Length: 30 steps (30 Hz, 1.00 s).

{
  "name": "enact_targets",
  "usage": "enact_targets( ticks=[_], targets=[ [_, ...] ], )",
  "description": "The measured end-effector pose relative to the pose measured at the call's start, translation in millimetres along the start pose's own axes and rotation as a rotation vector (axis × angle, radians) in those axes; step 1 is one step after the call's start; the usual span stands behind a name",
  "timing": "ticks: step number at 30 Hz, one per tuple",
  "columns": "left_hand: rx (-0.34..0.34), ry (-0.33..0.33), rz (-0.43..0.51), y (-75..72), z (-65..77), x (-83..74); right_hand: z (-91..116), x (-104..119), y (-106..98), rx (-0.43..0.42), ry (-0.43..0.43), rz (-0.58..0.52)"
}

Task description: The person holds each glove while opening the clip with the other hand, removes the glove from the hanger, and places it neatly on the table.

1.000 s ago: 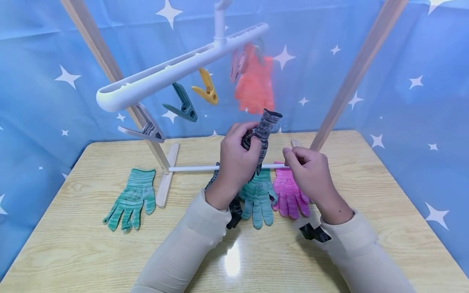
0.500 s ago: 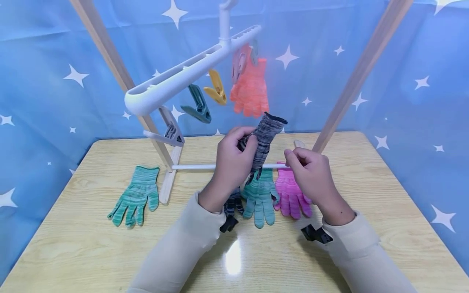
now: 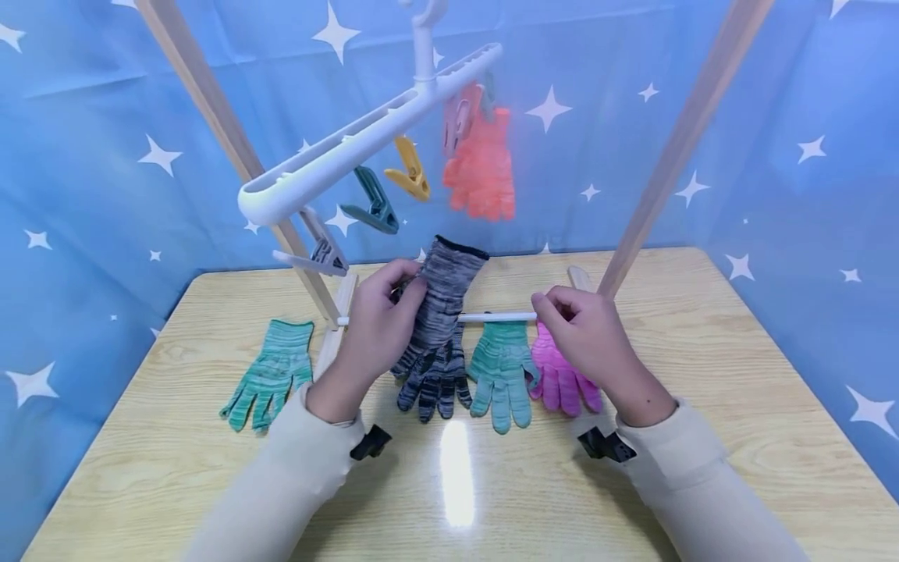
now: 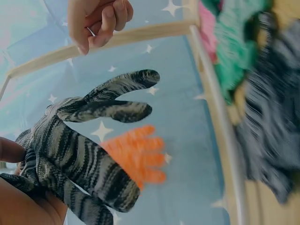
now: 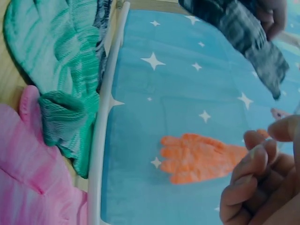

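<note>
My left hand [image 3: 379, 320] pinches a black-and-grey striped knit glove [image 3: 449, 293] between thumb and fingers, its dark-edged cuff up. In the left wrist view the held glove [image 4: 89, 150] has its fingers spread apart. In the head view it overlaps a second, darker striped glove [image 3: 434, 390] on the table. My right hand [image 3: 583, 324] hovers by the white crossbar, in front of a pink glove [image 3: 562, 382], fingers loosely curled and holding nothing. The right wrist view shows its thumb apart from the fingertips [image 5: 241, 185]. Beside the pink glove lies a green glove [image 3: 502, 382].
A white hanger [image 3: 365, 129] hangs above, with green [image 3: 375, 207], yellow [image 3: 410, 172] and grey [image 3: 323, 254] clothespins. An orange glove [image 3: 485, 172] is clipped at its far end. Another green glove [image 3: 274, 371] lies left. Wooden posts [image 3: 688, 148] and a white crossbar [image 3: 499, 317] frame the work area.
My left hand has moved left with the striped glove, which now shows broader and sits over the darker glove. The hanger has swung slightly. My right hand has barely moved.
</note>
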<state>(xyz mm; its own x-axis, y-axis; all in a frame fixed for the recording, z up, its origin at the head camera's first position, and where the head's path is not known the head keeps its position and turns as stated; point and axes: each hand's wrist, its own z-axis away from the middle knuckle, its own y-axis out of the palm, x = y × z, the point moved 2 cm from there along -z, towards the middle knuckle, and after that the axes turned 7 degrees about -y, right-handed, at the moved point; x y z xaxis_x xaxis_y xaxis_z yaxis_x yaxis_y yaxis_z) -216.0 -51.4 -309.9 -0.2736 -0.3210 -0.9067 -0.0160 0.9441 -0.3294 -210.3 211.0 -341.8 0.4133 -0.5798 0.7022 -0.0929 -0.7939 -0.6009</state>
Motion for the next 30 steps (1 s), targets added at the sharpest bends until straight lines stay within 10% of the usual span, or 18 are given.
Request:
enact_targets(
  ticks=[18,30],
  targets=[
    [0.024,-0.298,-0.213,-74.5,60.3,63.4,-10,-44,-46,-0.248,0.127,0.27],
    [0.106,-0.399,-0.205,-86.4,80.8,82.9,-10,-76,-57,-0.139,0.322,0.338]
  ],
)
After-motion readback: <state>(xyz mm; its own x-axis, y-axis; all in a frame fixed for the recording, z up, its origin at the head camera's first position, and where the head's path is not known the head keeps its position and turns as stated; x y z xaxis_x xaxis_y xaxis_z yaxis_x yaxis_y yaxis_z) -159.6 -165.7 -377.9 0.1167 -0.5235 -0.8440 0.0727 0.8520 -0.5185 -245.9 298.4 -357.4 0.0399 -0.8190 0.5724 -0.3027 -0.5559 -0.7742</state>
